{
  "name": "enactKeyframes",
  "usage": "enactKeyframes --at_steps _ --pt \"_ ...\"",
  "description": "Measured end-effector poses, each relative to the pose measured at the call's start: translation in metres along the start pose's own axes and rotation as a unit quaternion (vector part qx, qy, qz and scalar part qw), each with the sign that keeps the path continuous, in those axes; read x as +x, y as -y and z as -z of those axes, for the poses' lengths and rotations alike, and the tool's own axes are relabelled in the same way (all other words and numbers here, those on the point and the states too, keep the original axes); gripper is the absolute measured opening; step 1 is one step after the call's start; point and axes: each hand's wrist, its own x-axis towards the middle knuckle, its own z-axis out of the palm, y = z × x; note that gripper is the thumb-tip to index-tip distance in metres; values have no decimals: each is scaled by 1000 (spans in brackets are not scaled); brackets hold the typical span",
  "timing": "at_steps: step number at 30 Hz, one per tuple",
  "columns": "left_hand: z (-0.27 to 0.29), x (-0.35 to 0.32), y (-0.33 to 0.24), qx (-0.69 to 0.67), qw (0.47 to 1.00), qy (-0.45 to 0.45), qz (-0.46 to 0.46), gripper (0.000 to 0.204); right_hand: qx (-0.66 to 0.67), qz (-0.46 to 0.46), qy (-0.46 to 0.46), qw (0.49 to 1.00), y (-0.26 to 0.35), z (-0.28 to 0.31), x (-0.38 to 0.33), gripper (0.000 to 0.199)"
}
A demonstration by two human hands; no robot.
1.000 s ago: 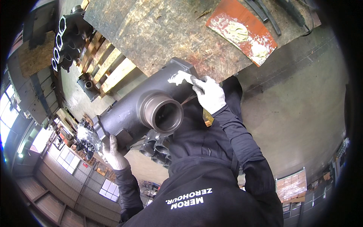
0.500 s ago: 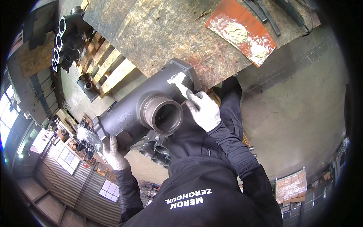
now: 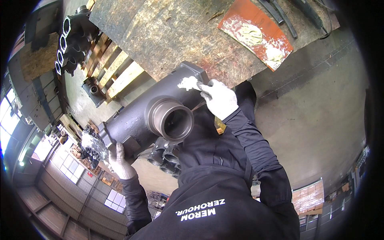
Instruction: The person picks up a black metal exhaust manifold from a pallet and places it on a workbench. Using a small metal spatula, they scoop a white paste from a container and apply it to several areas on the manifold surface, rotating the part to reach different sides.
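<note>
A dark grey cast pipe [image 3: 134, 116] lies aslant before me, its far right end flange on the edge of the worktable [image 3: 160, 36]. Its round side outlet [image 3: 173, 120] faces up toward me. My left hand [image 3: 120, 162], in a white knit glove, grips the flange at the near left end. On the pipe near the other flange is a patch of cream putty [image 3: 187, 83]. My right hand [image 3: 220, 98], gloved too, is closed on a small pale spatula whose end is at this patch; the fingers hide most of it.
An orange-red board [image 3: 256, 34] smeared with putty lies on the table, with dark bar-like tools [image 3: 280, 16] beyond it. Left of the table stands a wooden pallet [image 3: 124, 78]. More dark castings [image 3: 78, 44] are at the far left, and others [image 3: 164, 156] below the pipe.
My right hand has moved up and slightly right along the pipe, its wrist turned, and less of the spatula shows. The putty patch looks slightly different. My left hand and the pipe have stayed put.
</note>
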Motion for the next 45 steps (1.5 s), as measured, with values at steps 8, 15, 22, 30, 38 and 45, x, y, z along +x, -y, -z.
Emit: enactKeyframes --at_steps 8,15,22,30,38,45 --pt "2 1 1 -11 1000 -2 21 48 -4 -7 -41 999 2 1 -1 30" --pt "0 -1 -2 -7 1000 3 14 44 -82 -32 -49 995 2 10 -12 31" --pt "-6 -4 -10 -2 1000 7 2 42 -15 -28 -58 998 4 -8 -26 32" --pt "-1 -1 -5 5 1000 16 16 43 43 -48 -118 991 1 -24 -54 38" --pt "-4 -2 -6 -15 1000 3 9 40 72 -83 -81 991 7 -37 -63 36" --pt "-2 0 -6 26 1000 2 -4 44 81 -69 -111 988 -1 -38 -51 38"
